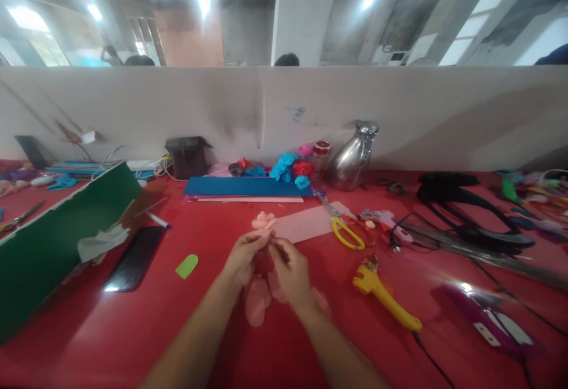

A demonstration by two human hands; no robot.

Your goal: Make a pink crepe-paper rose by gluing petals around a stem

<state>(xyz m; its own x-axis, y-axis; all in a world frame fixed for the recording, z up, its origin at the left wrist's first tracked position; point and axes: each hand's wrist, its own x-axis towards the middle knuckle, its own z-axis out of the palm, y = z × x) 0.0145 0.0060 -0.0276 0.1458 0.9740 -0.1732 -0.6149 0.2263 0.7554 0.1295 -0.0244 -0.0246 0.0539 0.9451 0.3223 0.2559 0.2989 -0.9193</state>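
A pale pink paper flower rises above my fingertips at the middle of the red table. My left hand pinches its base from the left. The fingers of my right hand are closed at the same base, touching the left fingertips. What lies right between the fingertips is hidden. Under and between my wrists lie loose pink paper petals, partly covered by the hands. Just behind the flower is a flat pink paper strip. Scissors with yellow handles rest at its right end.
A yellow glue gun with a cord lies to the right, near a purple device. On the left are a green petal-shaped paper, a phone and a green board. A metal jug stands behind.
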